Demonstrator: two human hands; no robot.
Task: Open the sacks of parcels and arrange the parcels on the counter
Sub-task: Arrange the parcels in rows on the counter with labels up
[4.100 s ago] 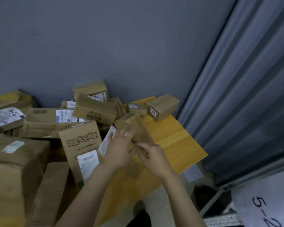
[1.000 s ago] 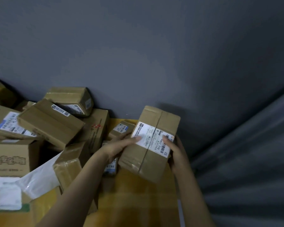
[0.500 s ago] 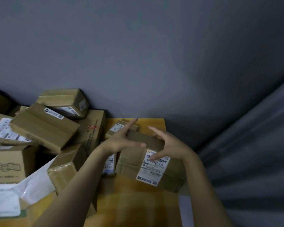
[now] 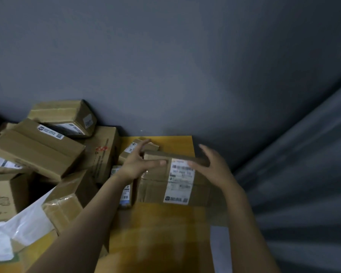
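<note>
Two hands meet at one rectangular cardboard parcel (image 4: pixel 152 192), which lies flat on the smooth yellow surface (image 4: pixel 165 223) by the grey wall (image 4: pixel 165 75). The left hand (image 4: pixel 138 166) and right hand (image 4: pixel 215 170) have an open grip, with straight fingers and thumbs touching its top. A white paper label (image 4: pixel 180 182) crosses it.

dim, cool light | source unclear | hands possibly motion-blurred | edges bowed

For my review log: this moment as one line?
labelled box: on counter | left hand: open, at box | right hand: open, at box
</note>
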